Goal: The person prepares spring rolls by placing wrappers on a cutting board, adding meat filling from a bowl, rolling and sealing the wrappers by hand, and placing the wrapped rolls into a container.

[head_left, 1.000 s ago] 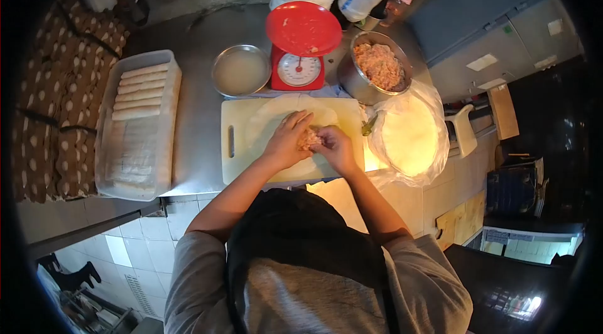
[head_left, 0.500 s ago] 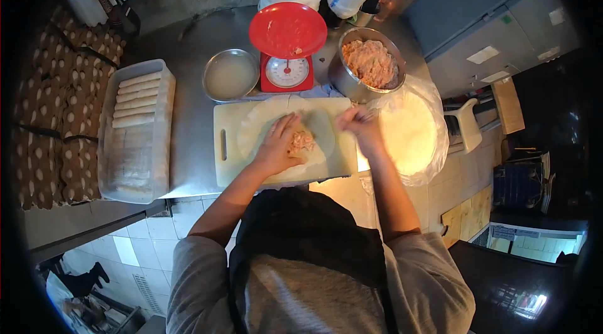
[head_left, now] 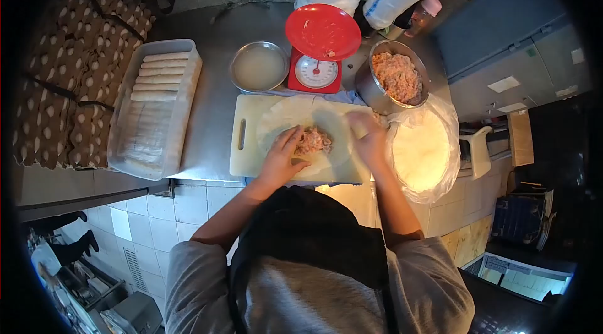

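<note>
A cutting board (head_left: 242, 161) lies in front of me with a thin round wrapper sheet (head_left: 271, 123) spread on it. On the sheet sits a mound of pinkish minced filling (head_left: 314, 141). My left hand (head_left: 282, 157) rests at the left side of the mound, fingers apart and touching it. My right hand (head_left: 369, 136) is over the board's right edge, to the right of the filling; motion blurs its fingers, so whether they hold anything is unclear. Beyond it stands a metal pot (head_left: 370, 86) heaped with the same kind of filling (head_left: 397, 76).
A stack of round wrappers (head_left: 419, 155) in plastic lies at right. Behind the board are a red scale (head_left: 323, 32) and a metal bowl of cloudy liquid (head_left: 259, 67). A plastic tub (head_left: 188, 104) at left holds several white rolls (head_left: 160, 73); egg trays (head_left: 69, 76) stand beyond.
The camera view has shifted, so the table appears further right. My left hand has drawn left, uncovering more of the filling. My right hand has come slightly inward over the board's edge.
</note>
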